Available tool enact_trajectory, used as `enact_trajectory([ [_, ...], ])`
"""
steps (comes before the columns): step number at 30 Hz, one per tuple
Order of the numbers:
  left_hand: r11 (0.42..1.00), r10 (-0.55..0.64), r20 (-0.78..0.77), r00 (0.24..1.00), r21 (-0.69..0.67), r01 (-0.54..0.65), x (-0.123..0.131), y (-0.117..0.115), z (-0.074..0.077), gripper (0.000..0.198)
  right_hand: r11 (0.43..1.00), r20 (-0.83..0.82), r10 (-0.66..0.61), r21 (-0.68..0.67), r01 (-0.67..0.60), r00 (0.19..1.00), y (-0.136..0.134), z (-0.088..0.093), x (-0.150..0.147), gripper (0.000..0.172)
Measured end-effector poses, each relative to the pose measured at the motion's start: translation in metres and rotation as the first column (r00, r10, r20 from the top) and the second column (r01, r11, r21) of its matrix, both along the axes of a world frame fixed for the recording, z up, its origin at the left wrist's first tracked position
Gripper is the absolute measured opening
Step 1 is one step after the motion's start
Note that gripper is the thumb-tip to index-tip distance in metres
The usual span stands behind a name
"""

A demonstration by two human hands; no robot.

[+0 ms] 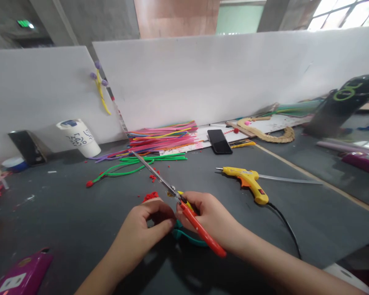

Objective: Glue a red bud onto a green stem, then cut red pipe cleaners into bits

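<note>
My right hand point(207, 213) is closed around a pair of scissors point(199, 227) with red handles. Their long metal blades point up and left, away from me. Close against that hand shows a small yellow piece point(189, 205), partly hidden by the fingers. My left hand point(146, 227) is closed, its thumb and fingertips drawn together beside the scissors; whatever lies between them is hidden. Below the hands curves a teal strip point(190, 238), whose kind I cannot make out. Just beyond my left fingers lies a small heap of red bits point(150, 196), with more red crumbs scattered farther back.
A yellow hot glue gun point(249, 180) lies to the right, its cord trailing toward me. Colourful pipe cleaners point(162, 139) and green ones point(119, 166) lie at the back. A phone point(219, 141), white cup point(80, 139) and purple box point(24, 272) are also on the table.
</note>
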State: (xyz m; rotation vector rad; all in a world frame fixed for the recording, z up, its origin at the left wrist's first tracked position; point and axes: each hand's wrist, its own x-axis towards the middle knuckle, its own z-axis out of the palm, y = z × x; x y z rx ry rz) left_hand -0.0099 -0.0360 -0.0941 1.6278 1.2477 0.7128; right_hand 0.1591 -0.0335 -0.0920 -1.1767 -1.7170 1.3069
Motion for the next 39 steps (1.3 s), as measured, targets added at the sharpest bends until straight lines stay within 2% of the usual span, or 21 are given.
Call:
enact_trajectory([
  [8,0.998,0.05,-0.034,0.998,0.033,-0.048,0.006,-0.002,0.004,0.006,0.998,0.103,-0.014,0.06,0.008,0.995,-0.002,-0.004,-0.003,0.015],
  [10,0.997,0.073,0.014,0.997,0.011,-0.073,0.004,-0.002,0.003,0.004,0.996,0.126,-0.02,0.093,0.008,0.992,-0.002,-0.001,-0.001,0.017],
  [12,0.985,0.172,0.142,0.975,-0.044,-0.167,0.0,-0.001,0.002,0.004,0.985,0.209,-0.058,0.172,0.021,0.976,0.0,0.004,0.003,0.019],
  [15,0.942,0.334,0.386,0.86,-0.11,-0.316,-0.007,0.001,0.005,0.007,0.957,0.398,-0.123,0.289,0.003,0.909,0.003,0.011,0.009,0.024],
  [17,0.926,0.371,0.505,0.779,-0.131,-0.355,-0.011,0.002,0.007,0.006,0.94,0.501,-0.145,0.339,-0.039,0.853,0.004,0.012,0.012,0.03],
  [22,0.882,0.45,0.658,0.604,-0.223,-0.414,-0.017,0.001,0.012,0.009,0.899,0.653,-0.137,0.398,-0.183,0.745,0.002,-0.001,0.01,0.041],
  [24,0.865,0.475,0.678,0.561,-0.245,-0.437,-0.017,0.0,0.013,0.011,0.88,0.691,-0.156,0.422,-0.219,0.706,0.0,-0.007,0.009,0.046],
  [32,0.84,0.514,0.654,0.554,-0.254,-0.479,-0.011,-0.003,0.012,0.011,0.858,0.708,-0.165,0.446,-0.254,0.686,-0.005,-0.017,0.006,0.047],
  [39,0.862,0.45,0.703,0.551,-0.182,-0.473,-0.008,-0.004,0.003,0.008,0.852,0.704,-0.179,0.46,-0.249,0.687,-0.008,-0.019,0.008,0.044],
])
